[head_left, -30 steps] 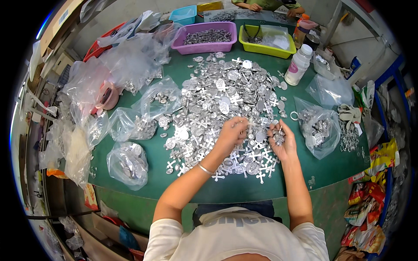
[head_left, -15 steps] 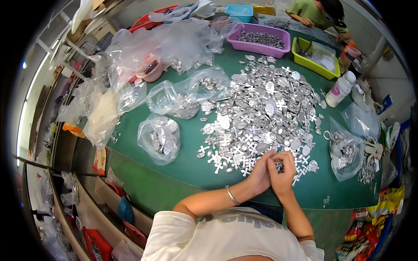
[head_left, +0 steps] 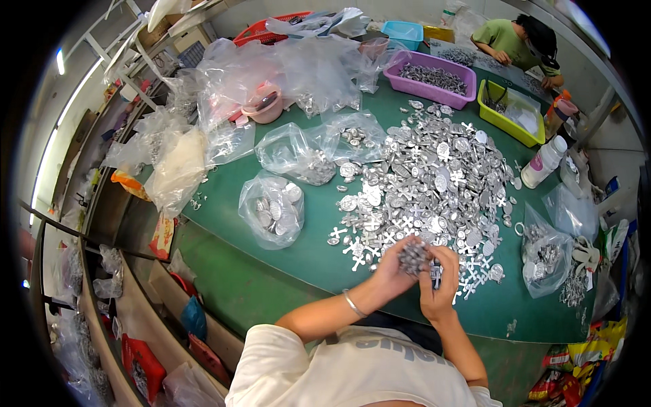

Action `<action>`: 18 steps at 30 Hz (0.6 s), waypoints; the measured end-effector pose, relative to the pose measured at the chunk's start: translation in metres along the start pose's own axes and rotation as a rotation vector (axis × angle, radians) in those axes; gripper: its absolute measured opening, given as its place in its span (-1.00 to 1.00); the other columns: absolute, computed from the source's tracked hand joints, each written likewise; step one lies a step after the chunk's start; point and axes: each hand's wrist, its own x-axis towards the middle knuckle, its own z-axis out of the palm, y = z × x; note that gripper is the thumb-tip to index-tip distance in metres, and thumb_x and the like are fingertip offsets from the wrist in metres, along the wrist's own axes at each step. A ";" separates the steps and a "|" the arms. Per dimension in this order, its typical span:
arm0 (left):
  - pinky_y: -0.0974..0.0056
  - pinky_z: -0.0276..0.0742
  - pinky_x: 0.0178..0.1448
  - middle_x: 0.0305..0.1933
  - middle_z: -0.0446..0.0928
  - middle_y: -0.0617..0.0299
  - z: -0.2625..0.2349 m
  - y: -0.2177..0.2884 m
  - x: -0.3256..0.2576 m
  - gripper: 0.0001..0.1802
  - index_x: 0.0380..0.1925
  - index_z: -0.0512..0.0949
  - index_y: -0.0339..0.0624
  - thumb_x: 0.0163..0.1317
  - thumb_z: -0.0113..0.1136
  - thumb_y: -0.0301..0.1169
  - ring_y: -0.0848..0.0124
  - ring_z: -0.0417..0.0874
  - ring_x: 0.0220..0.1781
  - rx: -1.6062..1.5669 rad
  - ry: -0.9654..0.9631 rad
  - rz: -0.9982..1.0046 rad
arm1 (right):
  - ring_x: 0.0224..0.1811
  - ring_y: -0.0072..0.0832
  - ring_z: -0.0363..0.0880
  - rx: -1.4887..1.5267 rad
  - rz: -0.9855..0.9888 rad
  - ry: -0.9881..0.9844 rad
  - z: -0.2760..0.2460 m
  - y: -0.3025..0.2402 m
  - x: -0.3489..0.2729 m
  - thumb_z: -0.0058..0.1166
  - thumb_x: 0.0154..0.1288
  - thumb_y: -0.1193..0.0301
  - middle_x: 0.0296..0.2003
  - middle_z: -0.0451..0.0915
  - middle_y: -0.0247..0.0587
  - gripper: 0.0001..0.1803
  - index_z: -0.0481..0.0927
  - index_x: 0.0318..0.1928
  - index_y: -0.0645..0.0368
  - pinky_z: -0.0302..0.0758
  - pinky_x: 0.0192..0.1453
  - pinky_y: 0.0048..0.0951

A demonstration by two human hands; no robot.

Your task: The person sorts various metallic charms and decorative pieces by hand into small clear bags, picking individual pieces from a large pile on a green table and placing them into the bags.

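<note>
A heap of silvery metal charms [head_left: 434,183], crosses and oval medals among them, spreads over the green table [head_left: 298,268]. At its near edge my left hand [head_left: 392,271], a bangle on its wrist, cups a handful of small grey metal charms [head_left: 413,258]. Their exact shape is too small to make out. My right hand [head_left: 442,292] is close against it, its fingers curled, with thumb and fingertips at the side of the handful. A few grey metal pieces also show inside the right hand's curl.
Clear bags of medals [head_left: 272,209] lie left of the heap, another bag [head_left: 546,254] right. Behind stand a purple basin [head_left: 430,85] of metal pieces, a yellow-green basket [head_left: 510,122] and a white bottle [head_left: 544,163]. A person in green [head_left: 505,41] works at the far right.
My hands, pressed together before, have opened a little apart, and the handful in my left palm has come into sight. The whole view has shifted slightly.
</note>
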 end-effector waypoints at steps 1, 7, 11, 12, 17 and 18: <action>0.28 0.42 -0.35 -0.39 0.50 0.16 0.005 0.013 -0.007 -0.81 -0.40 0.44 -0.15 0.25 -0.05 -0.29 0.32 0.48 -0.39 0.020 0.058 0.082 | -0.13 -0.21 0.42 0.030 0.018 0.009 -0.002 -0.002 0.003 -0.05 0.17 0.49 -0.17 0.44 0.00 -0.72 0.42 -0.10 0.34 0.34 -0.01 -0.32; 0.22 0.47 -0.29 -0.38 0.49 0.14 0.031 0.143 -0.052 -0.82 -0.38 0.42 -0.15 0.26 -0.12 -0.31 0.28 0.52 -0.32 0.069 0.063 0.673 | -0.25 -0.27 0.48 0.121 0.198 -0.030 -0.010 0.010 -0.005 0.01 0.12 0.61 -0.30 0.48 -0.06 -0.86 0.51 -0.26 0.34 0.41 -0.13 -0.39; 0.21 0.50 -0.23 -0.38 0.49 0.13 0.038 0.252 -0.061 -0.81 -0.37 0.44 -0.16 0.26 -0.15 -0.33 0.28 0.53 -0.31 0.260 0.270 0.948 | -0.31 -0.33 0.50 0.164 0.227 -0.066 -0.007 0.012 -0.008 0.02 0.11 0.66 -0.34 0.50 -0.11 -0.90 0.53 -0.32 0.33 0.42 -0.19 -0.45; 0.20 0.51 -0.22 -0.39 0.49 0.13 0.035 0.275 -0.056 -0.81 -0.36 0.44 -0.17 0.25 -0.15 -0.34 0.28 0.53 -0.31 0.268 0.330 0.921 | -0.33 -0.36 0.48 0.162 0.221 -0.073 -0.006 0.011 -0.008 0.02 0.11 0.66 -0.35 0.49 -0.12 -0.91 0.53 -0.33 0.33 0.41 -0.21 -0.47; -0.02 0.52 -0.10 -0.28 0.53 0.04 0.007 0.336 -0.034 -0.82 -0.37 0.48 -0.24 0.21 -0.10 -0.41 0.17 0.55 -0.20 0.410 0.537 0.614 | -0.40 -0.42 0.45 0.166 0.219 -0.098 -0.003 0.011 -0.008 0.02 0.10 0.66 -0.40 0.49 -0.15 -0.92 0.52 -0.35 0.33 0.39 -0.27 -0.52; -0.06 0.52 -0.07 -0.27 0.53 0.03 0.002 0.340 -0.028 -0.82 -0.38 0.49 -0.25 0.21 -0.10 -0.42 0.16 0.56 -0.18 0.479 0.574 0.552 | -0.40 -0.42 0.46 0.173 0.227 -0.098 -0.004 0.011 -0.008 0.02 0.11 0.66 -0.40 0.50 -0.15 -0.92 0.53 -0.35 0.33 0.39 -0.27 -0.52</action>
